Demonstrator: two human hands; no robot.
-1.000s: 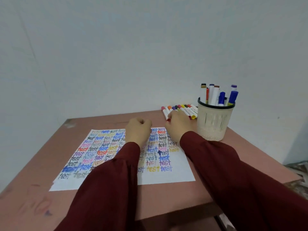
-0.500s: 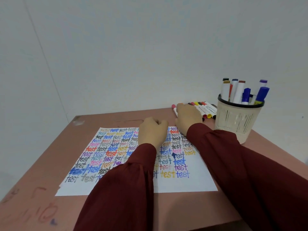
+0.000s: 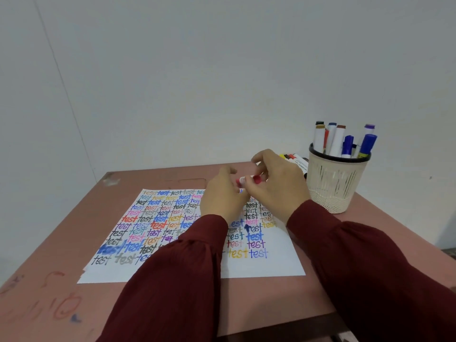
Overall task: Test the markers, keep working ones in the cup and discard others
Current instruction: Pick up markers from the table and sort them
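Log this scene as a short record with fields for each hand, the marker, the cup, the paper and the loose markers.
Right hand: pinches the red marker at its red end
Left hand: at the marker's other end, grip unclear
Cup: upright, right of the hands, capped markers standing in it
Paper: flat on the table, covered in coloured "test" words
Loose markers: lying on the table behind the right hand, beside the cup

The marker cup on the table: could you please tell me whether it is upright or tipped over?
Upright: the cup stands on its base, its black rim on top, with markers poking up out of it.
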